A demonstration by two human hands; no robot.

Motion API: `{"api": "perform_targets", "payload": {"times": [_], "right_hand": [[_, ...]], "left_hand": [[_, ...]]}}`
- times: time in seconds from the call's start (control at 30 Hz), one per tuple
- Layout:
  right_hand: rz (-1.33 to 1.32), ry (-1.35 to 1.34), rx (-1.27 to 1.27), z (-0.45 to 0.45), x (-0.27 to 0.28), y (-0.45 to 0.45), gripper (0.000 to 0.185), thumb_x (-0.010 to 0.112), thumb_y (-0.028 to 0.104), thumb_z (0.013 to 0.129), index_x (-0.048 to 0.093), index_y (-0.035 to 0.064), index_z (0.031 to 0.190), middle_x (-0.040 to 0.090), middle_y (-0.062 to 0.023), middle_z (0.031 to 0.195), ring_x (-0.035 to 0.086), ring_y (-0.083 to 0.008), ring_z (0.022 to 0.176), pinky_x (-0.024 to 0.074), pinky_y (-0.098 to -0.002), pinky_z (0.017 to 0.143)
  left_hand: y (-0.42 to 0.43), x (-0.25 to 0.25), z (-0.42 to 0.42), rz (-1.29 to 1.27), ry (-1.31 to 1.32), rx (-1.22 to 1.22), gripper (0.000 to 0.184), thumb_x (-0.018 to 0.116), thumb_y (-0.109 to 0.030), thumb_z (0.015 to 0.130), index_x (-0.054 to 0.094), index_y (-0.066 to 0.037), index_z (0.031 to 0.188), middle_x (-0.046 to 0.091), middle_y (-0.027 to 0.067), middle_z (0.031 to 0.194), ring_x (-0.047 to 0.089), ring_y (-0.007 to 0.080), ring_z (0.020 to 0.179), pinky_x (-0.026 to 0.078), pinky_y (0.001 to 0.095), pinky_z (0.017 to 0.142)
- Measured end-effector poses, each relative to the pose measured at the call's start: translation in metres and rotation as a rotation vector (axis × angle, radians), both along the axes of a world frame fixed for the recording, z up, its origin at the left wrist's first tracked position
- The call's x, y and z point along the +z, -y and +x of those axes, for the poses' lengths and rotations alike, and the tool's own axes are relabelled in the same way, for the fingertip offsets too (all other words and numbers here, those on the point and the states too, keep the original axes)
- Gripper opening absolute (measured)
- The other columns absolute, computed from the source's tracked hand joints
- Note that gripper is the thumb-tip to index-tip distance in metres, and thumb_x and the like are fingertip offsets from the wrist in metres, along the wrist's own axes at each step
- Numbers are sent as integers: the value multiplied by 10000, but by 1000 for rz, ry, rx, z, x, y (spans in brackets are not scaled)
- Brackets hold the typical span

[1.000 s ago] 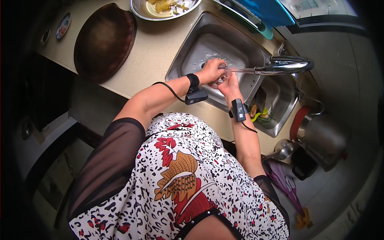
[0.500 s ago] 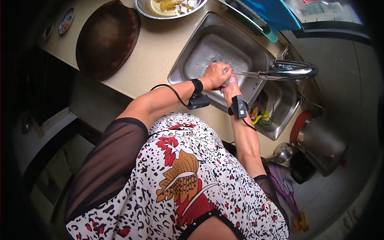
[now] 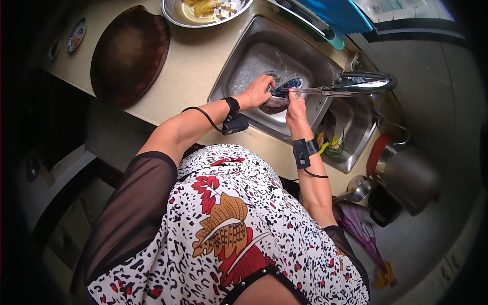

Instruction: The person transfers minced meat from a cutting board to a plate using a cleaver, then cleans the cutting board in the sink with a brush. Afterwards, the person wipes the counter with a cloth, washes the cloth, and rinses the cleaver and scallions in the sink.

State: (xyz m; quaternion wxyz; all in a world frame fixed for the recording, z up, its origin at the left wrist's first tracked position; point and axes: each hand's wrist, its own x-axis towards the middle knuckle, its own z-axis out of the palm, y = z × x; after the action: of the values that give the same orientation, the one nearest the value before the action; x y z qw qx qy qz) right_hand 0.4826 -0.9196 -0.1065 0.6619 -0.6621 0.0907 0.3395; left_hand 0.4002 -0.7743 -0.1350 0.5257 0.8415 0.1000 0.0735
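In the steel sink (image 3: 236, 56), my hands are at a wet dark thing (image 3: 275, 105), blue on top with a pale edge and purplish brown below. Whether it is a cloth or a small bowl I cannot tell. My left hand (image 3: 256, 93) has its fingers curled at the left edge. On the right side my right hand (image 3: 296, 110) grips it, thumb uppermost. Water from the chrome faucet (image 3: 361, 86) runs onto it between my hands.
A large round dark board (image 3: 129, 56) lies on the counter to the left, near a small plate (image 3: 77, 35). A metal basin (image 3: 208, 21) with yellowish food stands behind. The second sink basin (image 3: 351, 134) holds green scraps; pots (image 3: 414, 173) stand at the right.
My hands were pressed together under the stream and have moved apart. The dark thing now shows between them. The whole view has shifted slightly.
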Motion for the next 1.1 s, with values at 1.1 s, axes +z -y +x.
{"api": "perform_targets", "payload": {"times": [1.1], "right_hand": [[-232,244,538,69,19,14,212,574,-28,708,636,14,906,611,-3,767,534,-81,682,409,-218,576]], "left_hand": [[-35,52,9,129,-140,-129,486,562,-277,895,427,-140,1341,565,202,1015,539,370,967,428,423,825]]}}
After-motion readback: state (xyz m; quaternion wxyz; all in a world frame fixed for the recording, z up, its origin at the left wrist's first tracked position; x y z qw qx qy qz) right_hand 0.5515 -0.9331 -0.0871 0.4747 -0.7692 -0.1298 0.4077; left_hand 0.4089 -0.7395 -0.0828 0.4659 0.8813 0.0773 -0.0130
